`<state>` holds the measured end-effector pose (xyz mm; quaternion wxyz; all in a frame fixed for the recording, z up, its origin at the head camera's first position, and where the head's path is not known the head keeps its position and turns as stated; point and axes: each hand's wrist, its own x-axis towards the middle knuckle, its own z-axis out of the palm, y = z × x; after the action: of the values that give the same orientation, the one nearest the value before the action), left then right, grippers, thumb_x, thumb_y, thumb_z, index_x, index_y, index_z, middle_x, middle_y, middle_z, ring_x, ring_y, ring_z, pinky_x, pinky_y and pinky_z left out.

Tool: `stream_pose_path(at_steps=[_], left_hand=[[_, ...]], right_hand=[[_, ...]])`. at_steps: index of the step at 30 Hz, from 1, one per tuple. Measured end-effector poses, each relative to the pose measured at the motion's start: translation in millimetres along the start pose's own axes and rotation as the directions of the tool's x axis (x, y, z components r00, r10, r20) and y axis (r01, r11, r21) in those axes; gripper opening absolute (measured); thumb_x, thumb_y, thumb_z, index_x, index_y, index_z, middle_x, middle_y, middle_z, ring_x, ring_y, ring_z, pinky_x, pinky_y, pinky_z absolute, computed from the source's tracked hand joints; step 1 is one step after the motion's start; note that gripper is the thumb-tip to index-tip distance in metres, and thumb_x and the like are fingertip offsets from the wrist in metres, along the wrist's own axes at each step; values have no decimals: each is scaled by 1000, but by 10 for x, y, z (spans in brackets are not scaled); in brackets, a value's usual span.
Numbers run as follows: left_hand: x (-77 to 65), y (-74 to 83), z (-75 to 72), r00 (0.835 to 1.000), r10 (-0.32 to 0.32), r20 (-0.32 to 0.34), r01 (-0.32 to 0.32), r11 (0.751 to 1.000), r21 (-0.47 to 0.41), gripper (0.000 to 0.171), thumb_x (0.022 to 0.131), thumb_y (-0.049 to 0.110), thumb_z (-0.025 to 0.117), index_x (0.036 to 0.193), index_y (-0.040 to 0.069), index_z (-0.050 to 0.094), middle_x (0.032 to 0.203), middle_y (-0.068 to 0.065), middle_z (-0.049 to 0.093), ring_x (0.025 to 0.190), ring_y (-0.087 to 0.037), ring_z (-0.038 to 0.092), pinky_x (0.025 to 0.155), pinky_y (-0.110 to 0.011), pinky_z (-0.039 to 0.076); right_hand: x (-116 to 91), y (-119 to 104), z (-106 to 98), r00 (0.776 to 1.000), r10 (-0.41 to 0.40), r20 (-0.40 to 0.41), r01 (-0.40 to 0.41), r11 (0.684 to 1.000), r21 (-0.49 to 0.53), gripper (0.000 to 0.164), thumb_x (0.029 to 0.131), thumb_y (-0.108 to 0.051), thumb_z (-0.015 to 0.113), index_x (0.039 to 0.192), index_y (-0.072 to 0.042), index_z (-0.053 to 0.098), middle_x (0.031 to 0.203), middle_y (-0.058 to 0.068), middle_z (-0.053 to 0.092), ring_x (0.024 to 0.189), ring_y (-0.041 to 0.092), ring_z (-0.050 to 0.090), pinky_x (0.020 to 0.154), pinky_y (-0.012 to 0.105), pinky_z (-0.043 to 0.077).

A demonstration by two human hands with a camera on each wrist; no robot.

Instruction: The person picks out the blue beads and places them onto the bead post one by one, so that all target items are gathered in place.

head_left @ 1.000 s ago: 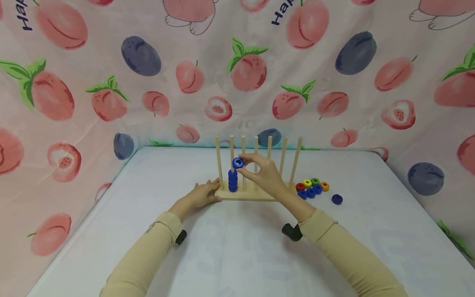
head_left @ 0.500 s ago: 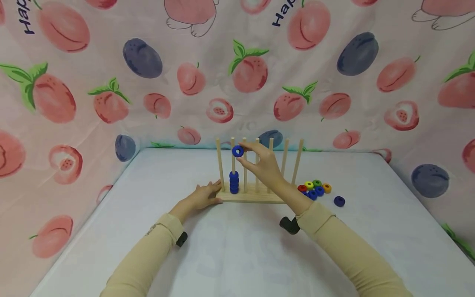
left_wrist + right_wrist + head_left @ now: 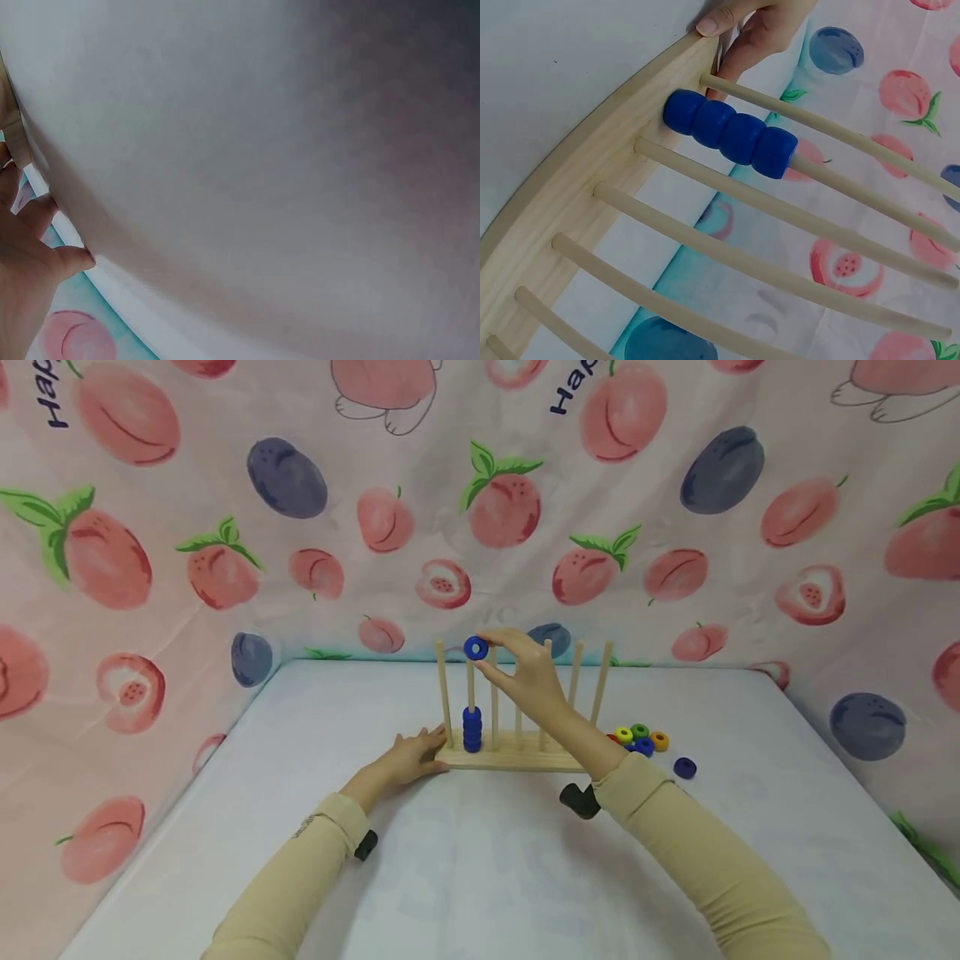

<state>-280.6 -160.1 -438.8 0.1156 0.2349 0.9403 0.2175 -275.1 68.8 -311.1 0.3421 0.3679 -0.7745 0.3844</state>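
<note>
A wooden bead stand [image 3: 510, 762] with several upright pegs stands on the white table. My left hand [image 3: 408, 756] holds its left end; in the right wrist view, the thumb lies on the base's front edge and the fingers reach round behind. Several blue beads [image 3: 740, 139] are stacked on the second peg from the left. Thumb and fingers of my right hand [image 3: 536, 681] pinch another blue bead [image 3: 467, 649] at the top of that peg, its hole facing the head camera. Whether the peg tip touches this bead is not visible.
Right of the stand lies a group of loose beads, including a yellow bead [image 3: 623, 735], a green bead [image 3: 639, 732] and an orange bead [image 3: 659, 742], partly hidden by my right arm. A dark blue bead [image 3: 685, 767] lies apart. A fruit-print curtain [image 3: 442, 527] hangs behind the table.
My right hand has raised the pinched blue bead from just above the stack to the top of the second peg. The left hand has stayed at the stand's end.
</note>
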Motion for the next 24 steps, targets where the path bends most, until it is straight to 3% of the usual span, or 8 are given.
stream_pose_path(at_steps=[8,17,21,24], left_hand=[[5,-9,-9,1000,1,11,-1,1000,21,65,93,34,58,145,4,33,155,-13,21,140,-44,20,106,-73,8],[0,-6,-44,1000,3,12,-3,999,32,65,92,33,59,144,4,35,154,-14,23,139,-45,24,105,-74,12],[6,-9,-42,1000,12,5,-13,999,38,65,92,33,60,144,3,35,154,-15,24,138,-45,25,104,-74,13],[3,-5,-26,1000,16,5,-16,1000,25,65,92,33,60,144,3,35,154,-15,24,138,-46,24,105,-74,12]], right_hand=[[66,31,54,1000,17,-14,-17,1000,6,35,80,-4,73,112,5,64,110,18,68,100,28,64,91,39,52],[176,64,64,997,56,52,-55,998,-22,35,83,-8,71,114,6,63,109,18,68,99,28,64,89,38,52],[260,69,36,988,92,122,-89,996,-29,37,84,-10,70,116,7,61,107,19,67,99,29,63,89,38,52],[310,66,10,964,165,210,-170,985,6,37,87,-9,67,119,7,60,109,20,66,101,29,63,91,36,52]])
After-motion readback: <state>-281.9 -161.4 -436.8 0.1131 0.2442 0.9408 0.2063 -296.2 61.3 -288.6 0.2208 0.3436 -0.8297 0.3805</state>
